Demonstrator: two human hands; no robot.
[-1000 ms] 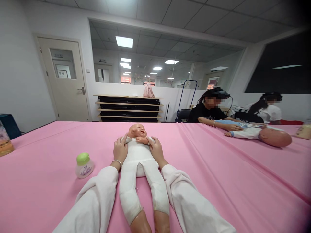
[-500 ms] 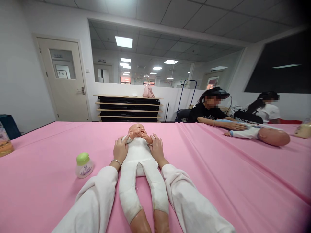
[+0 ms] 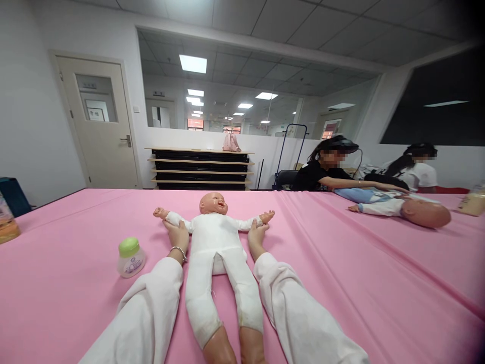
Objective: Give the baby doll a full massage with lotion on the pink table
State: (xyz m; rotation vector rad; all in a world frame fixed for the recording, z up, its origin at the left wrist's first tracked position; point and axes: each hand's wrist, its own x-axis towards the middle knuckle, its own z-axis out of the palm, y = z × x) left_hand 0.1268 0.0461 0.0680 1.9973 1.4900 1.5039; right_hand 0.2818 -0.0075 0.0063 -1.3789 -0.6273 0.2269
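A baby doll (image 3: pixel 215 232) with a white cloth body lies on its back on the pink-covered table (image 3: pixel 310 283), head away from me and feet toward me. Its arms stretch out to both sides. My left hand (image 3: pixel 177 235) grips the doll's arm on the left near the wrist, thumb on top. On the other side, my right hand (image 3: pixel 258 236) is closed around the doll's other forearm. A beaded bracelet circles my left wrist. Parts of my fingers are hidden beneath the doll's arms.
A small jar with a green lid (image 3: pixel 131 257) stands left of my left forearm. An orange-filled bottle (image 3: pixel 7 222) is at the far left edge. Across the table at right, a person (image 3: pixel 329 162) handles another doll (image 3: pixel 424 212); a pale yellow bottle (image 3: pixel 472 201) stands beyond.
The doll's arms have moved from folded over its chest to spread wide, with my hands going outward along with them. The person across has shifted a hand farther over the other doll.
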